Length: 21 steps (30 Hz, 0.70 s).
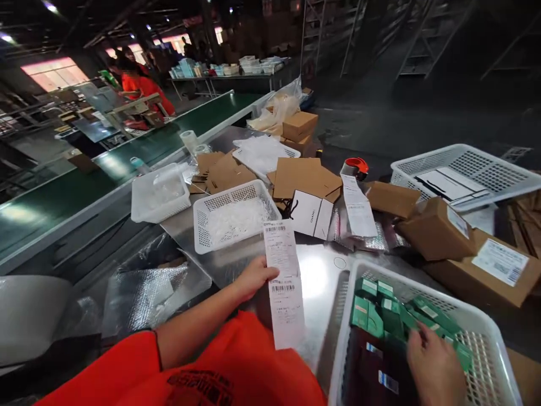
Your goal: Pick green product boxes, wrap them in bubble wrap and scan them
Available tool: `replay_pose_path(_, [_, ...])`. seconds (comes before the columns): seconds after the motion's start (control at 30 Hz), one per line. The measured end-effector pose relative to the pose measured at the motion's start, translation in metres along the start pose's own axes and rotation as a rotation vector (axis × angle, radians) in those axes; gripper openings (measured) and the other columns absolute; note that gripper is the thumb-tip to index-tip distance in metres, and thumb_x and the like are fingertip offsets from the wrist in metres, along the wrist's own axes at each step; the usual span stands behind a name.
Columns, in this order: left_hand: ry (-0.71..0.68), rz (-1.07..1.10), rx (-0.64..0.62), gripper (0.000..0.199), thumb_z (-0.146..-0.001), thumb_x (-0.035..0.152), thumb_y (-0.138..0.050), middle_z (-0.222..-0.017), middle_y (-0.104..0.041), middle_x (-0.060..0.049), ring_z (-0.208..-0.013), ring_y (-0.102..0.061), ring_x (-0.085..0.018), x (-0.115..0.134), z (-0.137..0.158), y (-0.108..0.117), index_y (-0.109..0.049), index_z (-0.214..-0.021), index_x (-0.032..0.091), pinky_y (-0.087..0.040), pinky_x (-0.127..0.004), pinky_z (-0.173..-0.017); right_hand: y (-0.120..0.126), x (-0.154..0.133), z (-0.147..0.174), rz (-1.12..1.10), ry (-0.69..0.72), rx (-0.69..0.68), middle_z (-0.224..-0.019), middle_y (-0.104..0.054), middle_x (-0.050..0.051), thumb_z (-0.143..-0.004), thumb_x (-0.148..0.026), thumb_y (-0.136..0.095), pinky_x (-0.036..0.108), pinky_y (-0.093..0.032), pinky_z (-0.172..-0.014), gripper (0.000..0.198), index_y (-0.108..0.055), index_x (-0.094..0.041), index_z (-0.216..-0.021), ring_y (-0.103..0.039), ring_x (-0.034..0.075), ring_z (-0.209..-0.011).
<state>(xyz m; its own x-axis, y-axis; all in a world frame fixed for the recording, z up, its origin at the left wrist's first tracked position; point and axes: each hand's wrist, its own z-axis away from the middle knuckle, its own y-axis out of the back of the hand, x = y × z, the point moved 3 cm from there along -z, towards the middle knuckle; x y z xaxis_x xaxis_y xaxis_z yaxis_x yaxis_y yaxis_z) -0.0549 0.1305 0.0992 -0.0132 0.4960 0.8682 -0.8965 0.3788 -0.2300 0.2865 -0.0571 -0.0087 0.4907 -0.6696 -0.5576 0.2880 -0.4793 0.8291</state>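
Shred basket (199,225) on the table (315,293), tub (158,213) just to its left, flattened cartons (228,173) close behind, conveyor (215,111) farther back, paper bag (309,215) just right of it, paper strip (285,310) off its front-right corner, and farther out front-right, the crate (490,341) with small boxes (367,317) inside!

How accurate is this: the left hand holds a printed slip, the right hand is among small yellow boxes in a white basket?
One error: in the head view the small boxes are green, not yellow. The left hand holds a printed slip, and the right hand is among those boxes in a white basket.
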Motion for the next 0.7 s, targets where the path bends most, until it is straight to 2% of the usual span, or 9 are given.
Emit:
replay_pose_path(0.07, [0.033,-0.003,-0.035,0.022,-0.052,0.016,-0.067,-0.079,-0.075,-0.007,-0.080,-0.067,-0.024,0.006,-0.002,-0.002,-0.073,-0.073,0.014,-0.047,-0.030,-0.072,-0.002,-0.058,0.033,-0.324,-0.052,-0.172,-0.100,-0.071,0.019,-0.073,-0.058,-0.052,0.053,-0.050,-0.082,0.055,-0.070,-0.017,-0.105,-0.066,0.036,-0.091])
replay_pose_path(0.1, [0.042,-0.002,-0.045,0.024,-0.051,0.014,-0.063,-0.080,-0.075,-0.007,-0.081,-0.067,-0.023,0.009,-0.003,-0.003,-0.072,-0.072,0.014,-0.046,-0.029,-0.070,-0.007,-0.087,0.052,-0.532,-0.082,-0.319,-0.101,-0.072,0.016,-0.074,-0.063,-0.055,0.049,-0.051,-0.083,0.060,-0.066,-0.018,-0.112,-0.067,0.033,-0.090])
replay_pose_path(0.17, [0.042,0.023,-0.061,0.028,-0.048,0.011,-0.060,-0.082,-0.076,-0.006,-0.080,-0.066,-0.022,0.016,-0.005,-0.005,-0.072,-0.073,0.014,-0.045,-0.027,-0.067,-0.018,-0.141,0.089,-0.851,-0.116,-0.641,-0.097,-0.073,0.013,-0.073,-0.070,-0.059,0.042,-0.053,-0.073,0.069,-0.059,-0.018,-0.120,-0.068,0.028,-0.079])
replay_pose_path(0.23, [0.040,0.068,-0.084,0.030,-0.048,0.010,-0.059,-0.082,-0.076,-0.006,-0.076,-0.065,-0.020,0.020,-0.006,-0.008,-0.073,-0.074,0.014,-0.044,-0.026,-0.064,-0.026,-0.175,0.117,-0.975,-0.155,-0.795,-0.078,-0.071,0.006,-0.069,-0.069,-0.068,0.033,-0.048,-0.057,0.072,-0.057,-0.019,-0.121,-0.062,0.021,-0.063])
replay_pose_path(0.3, [0.056,0.104,-0.102,0.030,-0.047,0.011,-0.061,-0.079,-0.076,-0.006,-0.070,-0.065,-0.018,0.022,-0.006,-0.009,-0.072,-0.075,0.013,-0.044,-0.026,-0.062,-0.030,-0.192,0.135,-1.020,-0.193,-0.813,-0.062,-0.062,-0.002,-0.063,-0.065,-0.076,0.027,-0.039,-0.048,0.070,-0.060,-0.020,-0.113,-0.050,0.014,-0.051])
replay_pose_path(0.4, [0.086,0.138,-0.095,0.031,-0.045,0.011,-0.062,-0.077,-0.075,-0.006,-0.068,-0.065,-0.019,0.020,-0.006,-0.007,-0.071,-0.075,0.012,-0.045,-0.026,-0.062,-0.031,-0.199,0.147,-1.041,-0.224,-0.811,-0.054,-0.055,-0.004,-0.058,-0.064,-0.080,0.024,-0.034,-0.045,0.058,-0.067,-0.019,-0.093,-0.040,0.010,-0.046])
replay_pose_path(0.5, [0.089,0.159,-0.102,0.033,-0.045,0.011,-0.062,-0.077,-0.075,-0.007,-0.072,-0.066,-0.020,0.017,-0.004,-0.005,-0.071,-0.077,0.012,-0.046,-0.026,-0.063,-0.031,-0.200,0.152,-1.030,-0.271,-0.834,-0.052,-0.054,-0.003,-0.054,-0.065,-0.081,0.024,-0.035,-0.043,0.054,-0.067,-0.018,-0.079,-0.040,0.010,-0.046])
replay_pose_path(0.57, [0.090,0.168,-0.111,0.032,-0.047,0.011,-0.064,-0.076,-0.074,-0.006,-0.071,-0.065,-0.019,0.014,-0.003,-0.003,-0.072,-0.078,0.012,-0.046,-0.026,-0.064,-0.031,-0.200,0.154,-1.038,-0.313,-0.818,-0.055,-0.058,-0.001,-0.050,-0.064,-0.083,0.025,-0.040,-0.046,0.055,-0.066,-0.019,-0.075,-0.044,0.011,-0.048])
replay_pose_path(0.7, [0.111,0.255,-0.110,0.022,-0.062,0.021,-0.075,-0.077,-0.074,-0.007,-0.068,-0.064,-0.015,0.008,-0.003,0.002,-0.072,-0.082,0.012,-0.049,-0.027,-0.071,-0.030,-0.197,0.155,-1.070,-0.364,-0.760,-0.058,-0.056,-0.003,-0.052,-0.060,-0.085,0.027,-0.048,-0.055,0.051,-0.066,-0.020,-0.076,-0.052,0.014,-0.056])
